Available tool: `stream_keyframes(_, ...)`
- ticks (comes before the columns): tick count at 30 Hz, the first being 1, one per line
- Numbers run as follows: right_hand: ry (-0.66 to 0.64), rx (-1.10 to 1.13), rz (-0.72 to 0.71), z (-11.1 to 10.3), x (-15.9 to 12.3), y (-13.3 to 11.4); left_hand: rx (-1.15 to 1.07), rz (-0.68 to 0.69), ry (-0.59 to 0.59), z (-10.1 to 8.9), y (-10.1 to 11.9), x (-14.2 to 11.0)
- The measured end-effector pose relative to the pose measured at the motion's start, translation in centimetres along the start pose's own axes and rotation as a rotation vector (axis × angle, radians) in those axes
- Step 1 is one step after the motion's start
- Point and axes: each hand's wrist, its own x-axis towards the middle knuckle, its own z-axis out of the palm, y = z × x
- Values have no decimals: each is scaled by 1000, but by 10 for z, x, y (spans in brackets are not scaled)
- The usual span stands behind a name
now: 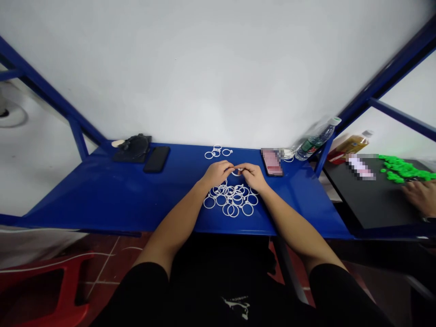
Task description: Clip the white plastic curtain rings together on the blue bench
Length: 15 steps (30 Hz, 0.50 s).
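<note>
White ring (235, 173) is held between the left hand (218, 173) and the right hand (254, 176), pinched by the fingertips of both, above the blue worktop (136, 200). Loose white rings (231, 200) are spread just below the hands; a smaller group (216, 151) is placed beyond them.

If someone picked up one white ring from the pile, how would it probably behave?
A white ring looks thin, so probably light. Its round outline suggests it would keep its shape rather than flop. Since many overlap and some show small knobs, it might drag a neighbour along.
</note>
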Motion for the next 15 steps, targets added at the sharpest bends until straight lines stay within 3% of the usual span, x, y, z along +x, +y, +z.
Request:
stream_keyframes(6, -31, -5, 26, 5, -1, 5, 3, -57, 54, -2, -11, -3)
stream_keyframes(11, 52, -194, 21, -1, 1, 13, -4, -158, 57, 1, -17, -2)
stream_keyframes(15, 42, -312, -17, -4, 1, 12, -33, -254, 19, -1, -20, -2)
